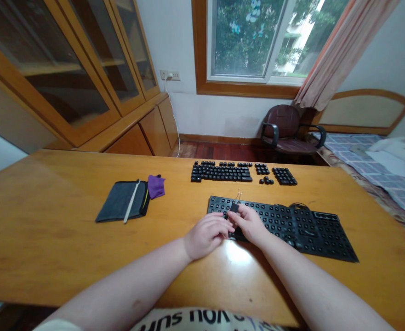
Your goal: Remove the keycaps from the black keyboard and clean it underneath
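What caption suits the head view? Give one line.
Left hand and right hand meet at a black keycap on a stripped keyboard base; removed keycaps lie beyond.

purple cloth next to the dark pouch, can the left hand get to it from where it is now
Probably yes. The small purple cloth lies on the wooden table left of the left hand, with nothing between them; the flat dark grey pouch sits beyond it.
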`<state>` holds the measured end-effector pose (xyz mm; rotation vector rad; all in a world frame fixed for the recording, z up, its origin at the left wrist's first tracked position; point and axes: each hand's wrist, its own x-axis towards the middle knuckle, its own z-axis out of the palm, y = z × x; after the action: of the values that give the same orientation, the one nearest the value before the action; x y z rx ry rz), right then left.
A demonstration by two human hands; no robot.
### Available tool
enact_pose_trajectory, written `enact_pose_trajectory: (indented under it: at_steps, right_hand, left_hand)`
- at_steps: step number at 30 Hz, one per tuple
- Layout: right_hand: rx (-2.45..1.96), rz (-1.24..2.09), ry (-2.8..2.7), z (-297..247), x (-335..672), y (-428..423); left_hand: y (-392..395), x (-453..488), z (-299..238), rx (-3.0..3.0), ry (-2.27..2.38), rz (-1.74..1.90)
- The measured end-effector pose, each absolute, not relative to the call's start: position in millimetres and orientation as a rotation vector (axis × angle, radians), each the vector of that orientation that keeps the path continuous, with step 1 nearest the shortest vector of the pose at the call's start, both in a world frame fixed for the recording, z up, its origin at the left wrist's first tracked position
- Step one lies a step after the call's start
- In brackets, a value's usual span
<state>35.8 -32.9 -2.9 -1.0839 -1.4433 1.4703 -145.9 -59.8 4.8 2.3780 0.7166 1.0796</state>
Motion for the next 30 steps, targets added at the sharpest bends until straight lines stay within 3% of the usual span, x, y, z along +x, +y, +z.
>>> enact_pose_trajectory:
  at_steps: [3,6,13,30]
  right_hand:
    - [-1.068,1.469,-1.432,-3.0,35.6,-34.0]
    - [-1.063,1.476,-1.375,-2.7,35.7,-34.9]
    - [-1.082,1.46,-1.37,-4.4,36.0,-35.2]
    - [-1.059,1.445,-1.407,-3.8,35.3,-34.7]
  left_hand:
    - [-58.1,-148.8,3.7,2.379,0.808,1.196]
    - [-48.1,-158.8,3.3,2.33,1.207,1.24]
    - [-14.6,-193.9,2.4,2.196,1.887,0.584]
    - [5.5,-178.1,26.0,2.215,1.841,0.029]
